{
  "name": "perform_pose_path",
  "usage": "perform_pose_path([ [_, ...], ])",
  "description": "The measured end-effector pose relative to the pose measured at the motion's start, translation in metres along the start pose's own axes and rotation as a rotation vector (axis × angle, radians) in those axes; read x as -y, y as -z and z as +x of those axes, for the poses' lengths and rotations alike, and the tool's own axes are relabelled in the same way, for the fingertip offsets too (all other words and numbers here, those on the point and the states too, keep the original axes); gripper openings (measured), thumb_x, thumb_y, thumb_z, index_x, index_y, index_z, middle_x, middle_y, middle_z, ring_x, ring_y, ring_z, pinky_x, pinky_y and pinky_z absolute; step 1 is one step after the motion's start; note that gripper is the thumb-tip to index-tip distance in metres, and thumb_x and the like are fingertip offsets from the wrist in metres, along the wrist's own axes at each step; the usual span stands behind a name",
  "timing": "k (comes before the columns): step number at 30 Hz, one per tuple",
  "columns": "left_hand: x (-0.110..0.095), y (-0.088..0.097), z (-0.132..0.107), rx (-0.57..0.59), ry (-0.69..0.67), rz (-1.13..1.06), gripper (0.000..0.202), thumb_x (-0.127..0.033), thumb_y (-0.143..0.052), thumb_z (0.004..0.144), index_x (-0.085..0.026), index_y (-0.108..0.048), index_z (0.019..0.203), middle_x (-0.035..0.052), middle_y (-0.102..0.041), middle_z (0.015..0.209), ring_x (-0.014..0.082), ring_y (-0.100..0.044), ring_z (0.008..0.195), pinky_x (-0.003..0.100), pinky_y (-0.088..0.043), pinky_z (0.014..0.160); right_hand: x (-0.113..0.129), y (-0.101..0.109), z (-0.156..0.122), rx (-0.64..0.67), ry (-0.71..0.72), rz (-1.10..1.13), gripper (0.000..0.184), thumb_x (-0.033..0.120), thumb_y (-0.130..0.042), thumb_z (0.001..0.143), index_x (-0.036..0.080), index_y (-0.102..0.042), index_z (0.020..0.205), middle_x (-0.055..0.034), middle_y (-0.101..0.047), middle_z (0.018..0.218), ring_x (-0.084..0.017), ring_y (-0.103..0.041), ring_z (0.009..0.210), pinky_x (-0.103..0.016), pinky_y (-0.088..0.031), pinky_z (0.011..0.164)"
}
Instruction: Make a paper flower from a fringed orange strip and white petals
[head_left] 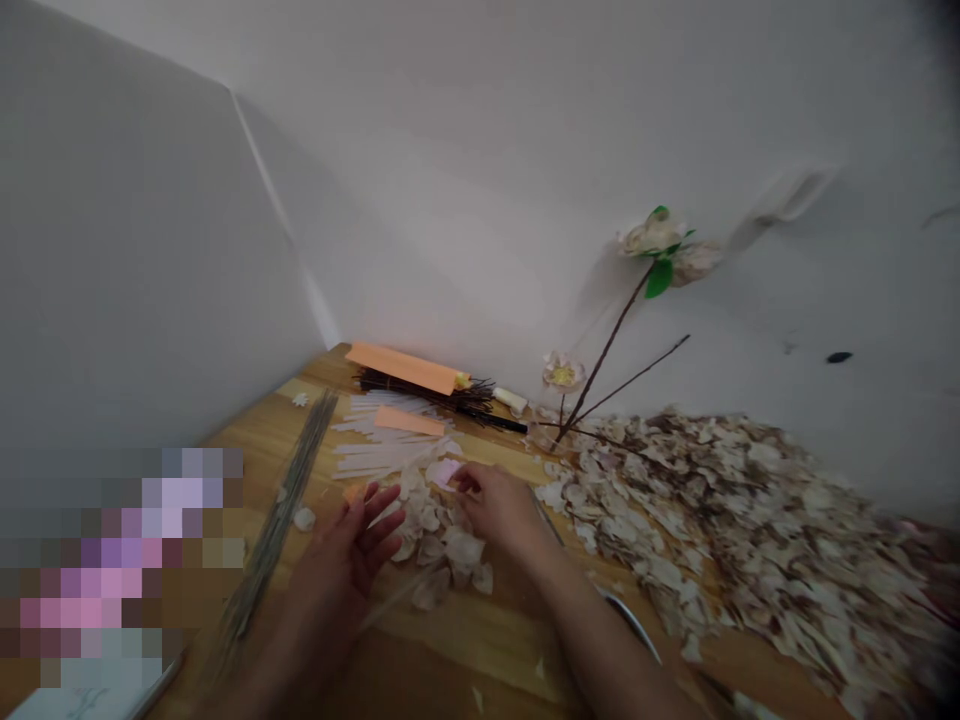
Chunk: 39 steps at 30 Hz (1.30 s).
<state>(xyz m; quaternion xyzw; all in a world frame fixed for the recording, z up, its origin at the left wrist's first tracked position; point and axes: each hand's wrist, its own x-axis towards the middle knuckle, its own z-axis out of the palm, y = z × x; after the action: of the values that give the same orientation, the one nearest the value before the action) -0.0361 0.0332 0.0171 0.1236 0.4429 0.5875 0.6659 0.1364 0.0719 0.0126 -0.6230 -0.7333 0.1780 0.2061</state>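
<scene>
My left hand (356,540) is turned palm inward above the table, its fingers loosely curled and apart. A small orange piece (352,492) shows just beyond its thumb; whether the hand touches it I cannot tell. My right hand (491,500) pinches a pale pink, petal-like piece (446,472) at its fingertips. Between and below the hands lies a loose heap of whitish translucent petals (439,535). A bundle of thin grey-green wires (289,490) runs along the left of my left hand. Behind the hands, thin white strips (367,450) lie fanned out, with an orange paper strip (409,421) on top.
Dark stems (405,388) lie by the wall under an orange sheet (409,367). An artificial flower branch (619,325) leans at the wall. A big petal pile (735,530) covers the right side. Metal scissors-like handles (634,622) lie under my right forearm.
</scene>
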Motion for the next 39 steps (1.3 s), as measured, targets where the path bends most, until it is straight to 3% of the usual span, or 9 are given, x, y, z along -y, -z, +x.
perform_pose_path([
  [7,0.002,0.001,-0.004,0.038,-0.005,0.019,0.019,-0.001,-0.045,0.083,-0.015,-0.057,0.089,0.006,-0.07,0.094,0.0107,-0.067,0.063,0.017,-0.054,0.048,0.018,-0.02,0.0,0.124,0.152,-0.001,0.03,0.006,-0.06,0.071,0.016,-0.061,0.099,-0.0015,-0.064,0.088,-0.019,-0.057,0.088,-0.035,-0.042,0.077],
  [11,0.004,0.002,-0.003,0.04,0.01,0.019,0.02,-0.001,-0.045,0.082,-0.015,-0.057,0.09,0.0061,-0.069,0.088,0.0109,-0.065,0.058,0.018,-0.052,0.045,0.015,-0.021,0.0,0.058,0.082,0.075,0.023,0.003,-0.055,0.072,0.017,-0.062,0.089,0.0001,-0.063,0.08,-0.018,-0.056,0.082,-0.034,-0.041,0.074],
  [15,0.013,0.005,-0.001,0.062,0.027,0.007,0.012,-0.002,-0.056,0.071,-0.013,-0.058,0.076,0.0015,-0.066,0.073,0.0089,-0.061,0.053,0.016,-0.048,0.044,0.004,-0.014,-0.006,-0.03,-0.043,0.273,0.025,0.006,-0.054,0.068,0.019,-0.062,0.087,0.0023,-0.06,0.068,-0.015,-0.056,0.066,-0.027,-0.041,0.062],
  [22,0.055,0.01,-0.015,0.26,0.141,0.177,0.032,-0.012,-0.074,0.053,-0.018,-0.051,0.074,-0.0024,-0.061,0.069,0.0098,-0.057,0.05,0.02,-0.044,0.043,0.004,0.002,-0.066,-0.115,-0.17,0.675,0.01,0.026,-0.056,0.071,0.02,-0.06,0.078,0.0015,-0.06,0.067,-0.015,-0.056,0.063,-0.026,-0.045,0.058],
  [26,0.067,0.011,-0.021,0.359,0.219,0.185,0.037,-0.018,-0.077,0.053,-0.019,-0.051,0.079,-0.0035,-0.059,0.066,0.0121,-0.058,0.054,0.021,-0.044,0.044,0.009,-0.002,-0.101,-0.173,-0.261,0.813,0.017,0.037,-0.06,0.07,0.02,-0.059,0.07,0.0003,-0.06,0.065,-0.016,-0.057,0.061,-0.027,-0.045,0.057],
  [31,0.069,0.012,-0.021,0.47,0.351,0.119,0.044,-0.031,-0.078,0.057,-0.018,-0.055,0.093,0.0033,-0.065,0.076,0.016,-0.062,0.059,0.028,-0.05,0.048,-0.002,-0.012,-0.121,-0.269,-0.374,0.937,0.031,0.049,-0.068,0.063,0.02,-0.059,0.07,0.0003,-0.06,0.061,-0.016,-0.057,0.057,-0.026,-0.045,0.053],
  [36,0.075,0.016,-0.024,0.554,0.33,0.189,0.038,-0.034,-0.068,0.071,-0.018,-0.054,0.103,0.007,-0.065,0.089,0.0157,-0.063,0.062,0.029,-0.05,0.053,-0.016,-0.014,-0.129,-0.343,-0.427,1.009,0.035,0.049,-0.072,0.058,0.021,-0.062,0.076,0.0001,-0.063,0.066,-0.015,-0.057,0.057,-0.025,-0.046,0.052],
  [39,0.078,0.016,-0.024,0.537,0.321,0.197,0.036,-0.03,-0.072,0.066,-0.02,-0.054,0.096,0.0054,-0.065,0.087,0.0165,-0.063,0.06,0.03,-0.05,0.052,-0.015,-0.015,-0.131,-0.329,-0.425,1.038,0.036,0.047,-0.072,0.058,0.021,-0.064,0.081,-0.0004,-0.064,0.066,-0.016,-0.057,0.057,-0.026,-0.048,0.053],
])
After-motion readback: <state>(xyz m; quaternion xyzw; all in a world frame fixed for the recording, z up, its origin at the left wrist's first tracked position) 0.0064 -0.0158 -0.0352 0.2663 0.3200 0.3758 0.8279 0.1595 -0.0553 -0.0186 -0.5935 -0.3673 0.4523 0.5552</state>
